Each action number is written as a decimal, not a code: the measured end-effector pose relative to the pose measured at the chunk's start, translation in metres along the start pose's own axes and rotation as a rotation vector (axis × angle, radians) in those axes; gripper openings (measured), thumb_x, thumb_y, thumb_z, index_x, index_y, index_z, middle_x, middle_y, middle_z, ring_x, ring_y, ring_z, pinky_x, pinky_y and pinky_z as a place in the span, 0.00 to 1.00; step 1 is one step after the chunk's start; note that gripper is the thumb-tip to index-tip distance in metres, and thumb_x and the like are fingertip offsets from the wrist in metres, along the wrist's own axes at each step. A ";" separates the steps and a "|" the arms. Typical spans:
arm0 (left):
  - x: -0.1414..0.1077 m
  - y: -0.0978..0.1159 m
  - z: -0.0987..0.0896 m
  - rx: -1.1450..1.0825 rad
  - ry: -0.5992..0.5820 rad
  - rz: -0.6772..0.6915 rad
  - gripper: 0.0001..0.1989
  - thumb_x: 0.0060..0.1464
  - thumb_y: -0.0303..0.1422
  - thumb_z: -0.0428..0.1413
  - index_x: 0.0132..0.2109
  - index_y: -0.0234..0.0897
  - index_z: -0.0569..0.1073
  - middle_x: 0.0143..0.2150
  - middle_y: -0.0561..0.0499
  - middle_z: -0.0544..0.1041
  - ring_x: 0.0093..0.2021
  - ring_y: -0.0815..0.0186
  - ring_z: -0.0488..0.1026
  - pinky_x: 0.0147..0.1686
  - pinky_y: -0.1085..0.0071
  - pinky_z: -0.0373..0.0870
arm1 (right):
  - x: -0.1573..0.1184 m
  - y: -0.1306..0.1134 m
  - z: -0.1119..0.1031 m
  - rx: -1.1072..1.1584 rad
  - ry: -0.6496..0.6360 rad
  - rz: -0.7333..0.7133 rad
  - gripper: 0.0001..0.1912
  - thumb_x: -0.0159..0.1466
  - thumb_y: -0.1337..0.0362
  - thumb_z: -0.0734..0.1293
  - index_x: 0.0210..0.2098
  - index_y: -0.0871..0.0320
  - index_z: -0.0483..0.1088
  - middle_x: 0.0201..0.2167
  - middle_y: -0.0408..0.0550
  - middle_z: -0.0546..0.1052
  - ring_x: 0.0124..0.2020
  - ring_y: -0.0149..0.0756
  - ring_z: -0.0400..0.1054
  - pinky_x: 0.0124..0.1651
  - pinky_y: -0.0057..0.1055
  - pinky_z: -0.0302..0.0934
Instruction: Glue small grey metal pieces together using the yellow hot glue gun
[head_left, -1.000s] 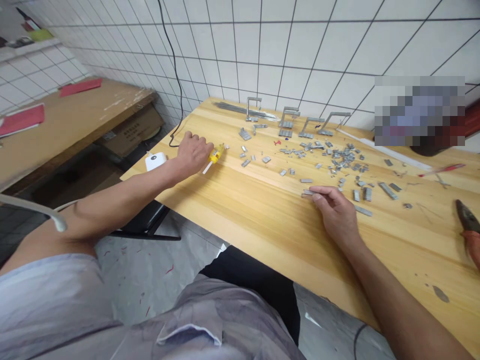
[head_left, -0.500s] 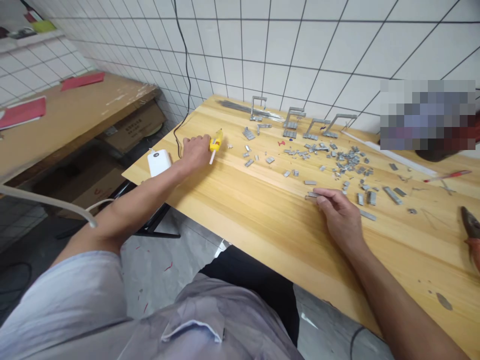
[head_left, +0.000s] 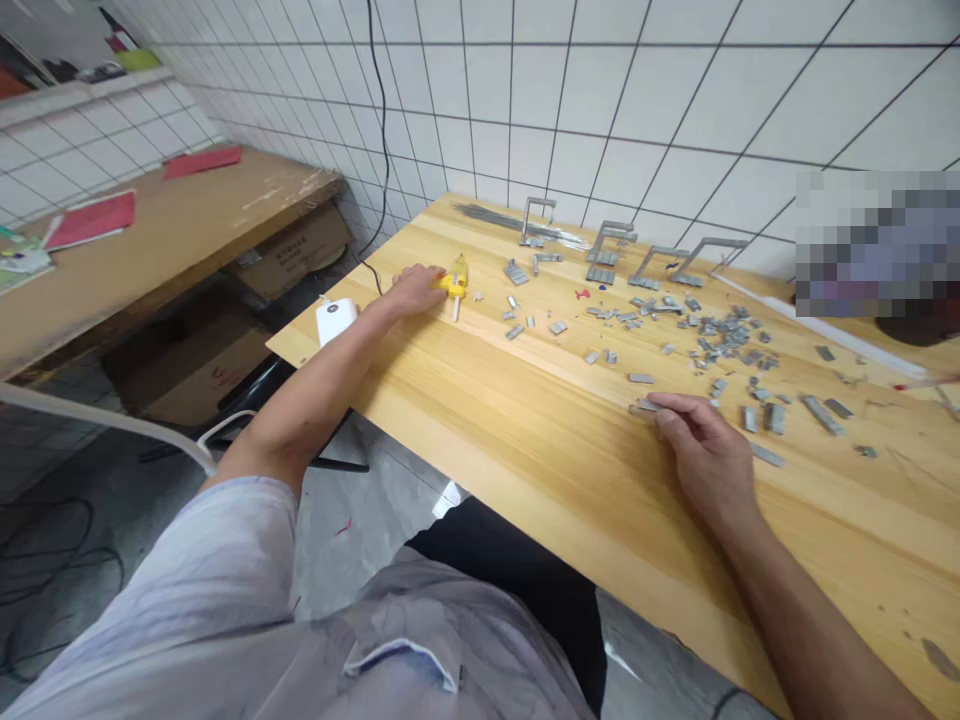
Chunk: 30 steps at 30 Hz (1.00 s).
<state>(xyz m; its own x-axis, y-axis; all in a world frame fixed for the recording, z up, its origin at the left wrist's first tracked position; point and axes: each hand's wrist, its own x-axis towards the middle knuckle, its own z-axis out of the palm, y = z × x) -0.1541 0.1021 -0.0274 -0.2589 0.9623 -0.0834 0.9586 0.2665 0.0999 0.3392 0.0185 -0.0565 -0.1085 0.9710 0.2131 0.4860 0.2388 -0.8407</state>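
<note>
My left hand (head_left: 414,291) reaches across to the left part of the table, its fingers closed at the near side of a yellow hot glue gun (head_left: 456,282). A white glue stick (head_left: 456,310) pokes out of the gun towards me. My right hand (head_left: 712,455) rests over the table on the right, with thumb and forefinger pinching a small flat grey strip (head_left: 646,405). Just beyond that strip lies another grey piece (head_left: 641,378). Many small grey pieces (head_left: 731,335) are scattered past my right hand. Several grey bracket-shaped frames (head_left: 611,245) stand near the wall.
A white box-like device (head_left: 335,318) sits at the table's left edge. Thin grey rods (head_left: 510,222) lie along the back. A black cable (head_left: 384,130) hangs down the tiled wall. To the left stands another table (head_left: 247,205) with red sheets (head_left: 90,222).
The view has turned a little left, so things sit further right in the picture. Both hands keep about the same places, at the glue gun and on the grey strip.
</note>
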 end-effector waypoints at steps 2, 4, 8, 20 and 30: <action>0.002 -0.001 -0.001 0.008 -0.012 0.002 0.31 0.66 0.41 0.53 0.74 0.43 0.69 0.69 0.35 0.73 0.69 0.41 0.68 0.65 0.48 0.64 | 0.000 -0.001 0.000 -0.007 -0.010 0.010 0.14 0.66 0.52 0.70 0.45 0.50 0.84 0.38 0.49 0.83 0.41 0.46 0.77 0.52 0.47 0.70; 0.004 0.000 0.000 0.013 -0.004 0.004 0.30 0.67 0.41 0.52 0.73 0.44 0.70 0.68 0.35 0.73 0.69 0.40 0.68 0.66 0.47 0.63 | 0.000 -0.002 0.000 -0.013 -0.010 0.017 0.15 0.66 0.51 0.70 0.45 0.50 0.84 0.36 0.48 0.82 0.39 0.44 0.76 0.49 0.45 0.69; 0.004 0.002 0.003 0.005 0.043 -0.004 0.27 0.68 0.40 0.52 0.70 0.40 0.72 0.66 0.33 0.73 0.68 0.36 0.66 0.65 0.42 0.60 | 0.000 -0.003 0.001 0.011 -0.001 0.034 0.15 0.65 0.52 0.70 0.45 0.50 0.84 0.34 0.47 0.80 0.35 0.42 0.73 0.44 0.42 0.66; -0.097 0.118 -0.005 -0.621 0.207 0.567 0.18 0.66 0.43 0.60 0.57 0.41 0.77 0.50 0.48 0.80 0.49 0.60 0.77 0.52 0.60 0.74 | -0.005 -0.008 0.002 0.197 0.023 0.018 0.12 0.67 0.54 0.73 0.47 0.50 0.84 0.36 0.45 0.81 0.34 0.37 0.72 0.43 0.39 0.68; -0.163 0.223 0.034 -1.123 -0.171 0.628 0.28 0.55 0.47 0.72 0.55 0.39 0.72 0.55 0.45 0.78 0.47 0.62 0.77 0.51 0.62 0.76 | -0.014 -0.020 0.004 0.366 -0.009 -0.049 0.12 0.68 0.49 0.75 0.45 0.47 0.84 0.45 0.46 0.85 0.43 0.40 0.78 0.53 0.43 0.73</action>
<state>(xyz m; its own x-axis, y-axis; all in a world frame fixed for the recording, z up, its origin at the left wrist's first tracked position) 0.1061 0.0025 -0.0249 0.2938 0.9416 0.1643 0.2656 -0.2456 0.9323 0.3269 -0.0001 -0.0445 -0.1324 0.9581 0.2540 0.1375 0.2715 -0.9526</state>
